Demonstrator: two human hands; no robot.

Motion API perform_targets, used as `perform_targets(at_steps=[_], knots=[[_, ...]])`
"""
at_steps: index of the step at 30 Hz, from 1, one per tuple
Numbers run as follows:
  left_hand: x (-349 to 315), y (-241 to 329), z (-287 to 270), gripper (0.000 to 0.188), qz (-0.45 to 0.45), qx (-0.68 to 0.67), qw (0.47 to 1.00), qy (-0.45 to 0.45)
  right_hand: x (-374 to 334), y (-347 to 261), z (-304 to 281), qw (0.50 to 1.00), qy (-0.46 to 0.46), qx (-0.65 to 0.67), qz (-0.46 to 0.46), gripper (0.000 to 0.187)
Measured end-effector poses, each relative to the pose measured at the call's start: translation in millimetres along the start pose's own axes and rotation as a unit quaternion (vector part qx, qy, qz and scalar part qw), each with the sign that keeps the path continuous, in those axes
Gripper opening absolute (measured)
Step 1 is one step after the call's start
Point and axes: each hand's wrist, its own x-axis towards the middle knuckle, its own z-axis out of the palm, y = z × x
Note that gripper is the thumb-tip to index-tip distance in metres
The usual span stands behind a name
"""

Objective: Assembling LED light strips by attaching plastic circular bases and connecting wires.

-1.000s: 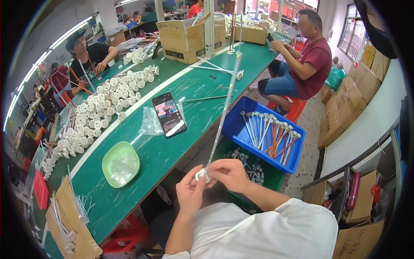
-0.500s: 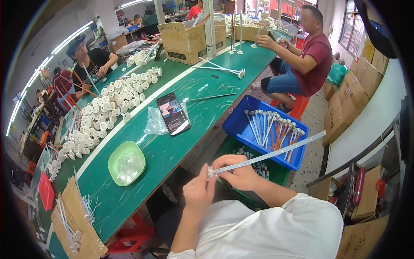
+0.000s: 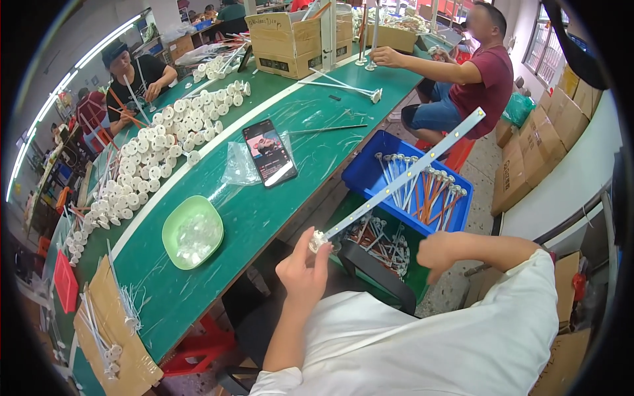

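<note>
My left hand [image 3: 301,272] pinches the white round base [image 3: 318,240] of an LED light strip [image 3: 404,174] between thumb and fingertips. The strip is flat and white with small yellow LEDs along it. It slants up to the right, over the bins. My right hand [image 3: 439,254] is off the strip, at the right rim of the green bin [image 3: 419,290], with its fingers curled downward. Whether it holds anything is hidden. Inside the green bin lie many strips with round ends. Beyond it, a blue bin [image 3: 349,177] holds white and orange strips in a row.
On the green table [image 3: 277,218] are a light green bowl [image 3: 173,259] of clear small pieces, a phone [image 3: 271,153], and a long heap of white round-based parts [image 3: 142,165]. A co-worker [image 3: 492,79] sits across at right. Cardboard boxes [image 3: 538,142] line the right wall.
My right hand has left the strip and moved right, to the green bin's rim. The strip now tilts more steeply upward, still in my left hand. The right co-worker's arm has stretched further across the table.
</note>
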Motion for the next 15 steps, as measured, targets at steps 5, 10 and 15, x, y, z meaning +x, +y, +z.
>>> perform_targets(at_steps=[5,10,15], knots=[[-10,13,7,0.037,0.121,0.14,0.982,0.031,16,-25,-24,0.717,0.569,0.402,-0.027,0.032],[-13,12,7,0.043,0.166,0.212,0.961,0.061,58,-53,-53,0.532,0.601,0.587,-0.105,0.015],[-15,13,4,0.062,-0.13,-0.299,0.945,0.018,52,-47,-63,0.48,0.576,0.654,-0.102,0.003]])
